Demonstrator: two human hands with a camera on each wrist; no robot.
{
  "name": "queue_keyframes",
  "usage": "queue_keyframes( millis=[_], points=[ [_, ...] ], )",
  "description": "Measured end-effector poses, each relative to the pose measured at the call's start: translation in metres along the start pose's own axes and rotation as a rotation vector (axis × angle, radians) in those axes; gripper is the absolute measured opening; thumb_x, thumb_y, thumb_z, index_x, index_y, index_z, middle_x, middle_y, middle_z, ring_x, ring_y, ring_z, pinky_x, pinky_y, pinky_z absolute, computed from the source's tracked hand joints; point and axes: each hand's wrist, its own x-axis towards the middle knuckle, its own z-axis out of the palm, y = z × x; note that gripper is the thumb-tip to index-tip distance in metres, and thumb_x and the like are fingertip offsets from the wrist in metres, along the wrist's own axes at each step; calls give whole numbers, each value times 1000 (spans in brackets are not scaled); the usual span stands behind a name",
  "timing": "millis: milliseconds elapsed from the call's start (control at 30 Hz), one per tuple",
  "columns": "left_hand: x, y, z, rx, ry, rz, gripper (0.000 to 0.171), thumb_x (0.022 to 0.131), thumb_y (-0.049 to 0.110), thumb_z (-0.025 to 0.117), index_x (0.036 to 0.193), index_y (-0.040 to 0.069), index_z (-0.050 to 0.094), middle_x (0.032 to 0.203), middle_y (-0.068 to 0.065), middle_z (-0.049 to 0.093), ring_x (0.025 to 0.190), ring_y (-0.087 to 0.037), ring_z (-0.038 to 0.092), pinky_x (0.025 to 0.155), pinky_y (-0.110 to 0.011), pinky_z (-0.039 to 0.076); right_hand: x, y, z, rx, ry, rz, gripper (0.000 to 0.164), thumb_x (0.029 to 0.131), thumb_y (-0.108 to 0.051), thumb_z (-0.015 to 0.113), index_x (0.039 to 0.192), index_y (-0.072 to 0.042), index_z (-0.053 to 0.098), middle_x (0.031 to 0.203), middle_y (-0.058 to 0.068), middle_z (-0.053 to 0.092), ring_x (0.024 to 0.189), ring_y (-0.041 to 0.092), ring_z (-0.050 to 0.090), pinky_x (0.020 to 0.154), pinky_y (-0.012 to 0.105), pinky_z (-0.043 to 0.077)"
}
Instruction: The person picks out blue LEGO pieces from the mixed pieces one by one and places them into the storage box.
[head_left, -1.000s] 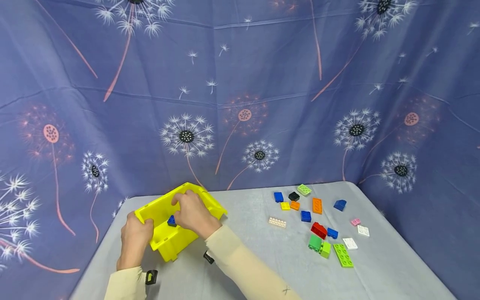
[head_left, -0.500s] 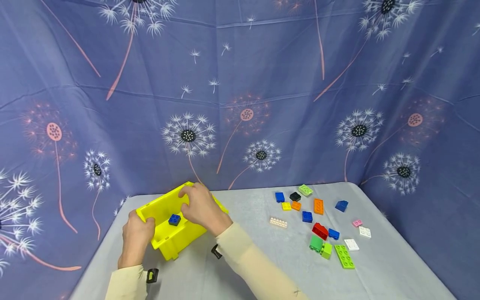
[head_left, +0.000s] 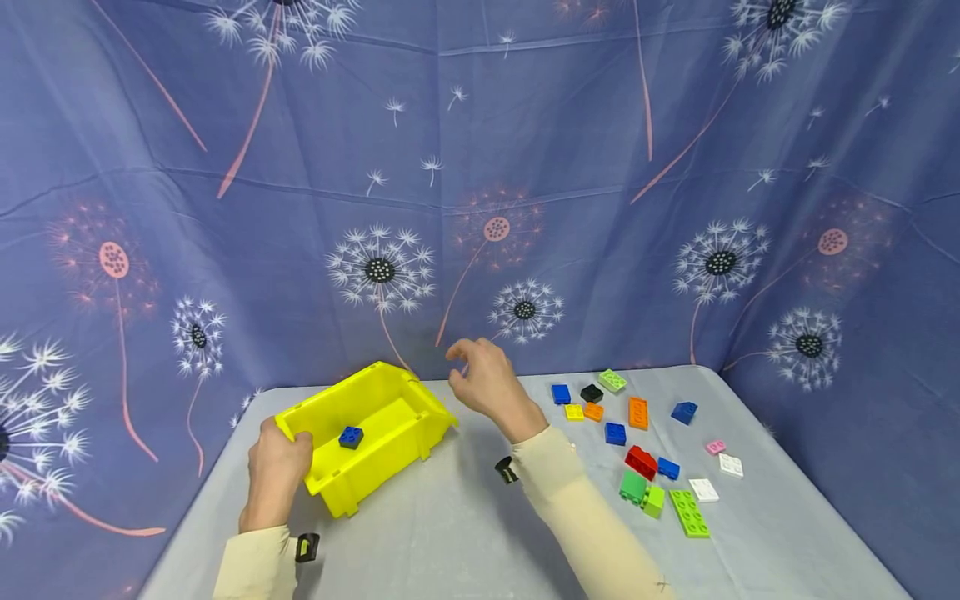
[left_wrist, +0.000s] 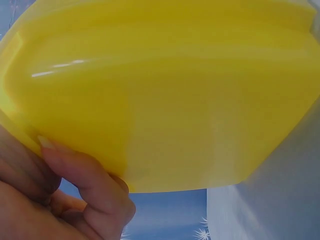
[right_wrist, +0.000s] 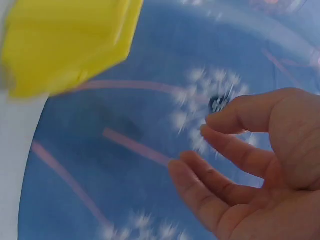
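Observation:
A yellow plastic bin (head_left: 390,458) stands at the left of the table, and one blue toy brick (head_left: 351,437) with studs lies inside it. My left hand (head_left: 276,471) grips the bin's left end, thumb over the rim; in the left wrist view its curled fingers (left_wrist: 100,192) press against the yellow wall. My right hand (head_left: 491,383) hangs in the air to the right of the bin, holding nothing. Its fingers are loosely bent in the right wrist view, with thumb and index fingertips close together.
Loose toy bricks are scattered over the table's right half, among them a red brick (head_left: 641,462), a green brick (head_left: 632,487), a long lime brick (head_left: 688,513) and an orange brick (head_left: 637,412). A patterned blue cloth (head_left: 600,208) hangs behind the table.
My right hand has left the bin and moved right, with the blue brick now lying on the bin floor in plain sight. The left hand keeps its grip on the bin.

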Motion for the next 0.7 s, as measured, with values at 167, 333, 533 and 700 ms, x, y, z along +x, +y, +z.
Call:
queue_keyframes(
  millis=[167,333,533,700],
  points=[
    [-1,1,1,-6,1,-6,66,90,19,45,141,-12,16,106,-35,48,77,-34,56,55,-36,46,-6,48,-9,-63,-60,150,29,83,-16,61,111,-16,66,104,4,62,97,22,56,76,38,46],
    [-4,1,0,-13,-6,-24,67,90,19,45,142,-11,14,107,-35,47,78,-34,56,55,-35,45,-11,93,-12,-80,-131,296,36,81,-12,58,117,-15,63,120,9,58,100,29,54,68,39,41],
    [-7,1,-1,-23,7,1,64,90,18,45,139,-13,18,103,-34,48,76,-34,56,53,-35,45,-18,131,-12,-96,-158,397,48,81,-12,57,129,-14,56,123,12,56,85,33,53,60,39,40],
    [-7,0,0,-19,7,-2,64,90,19,46,139,-13,19,104,-34,48,77,-34,56,54,-35,45,-23,152,-11,-121,-145,441,56,79,-12,59,134,-13,52,132,16,48,121,44,36,79,50,37]
  ],
)
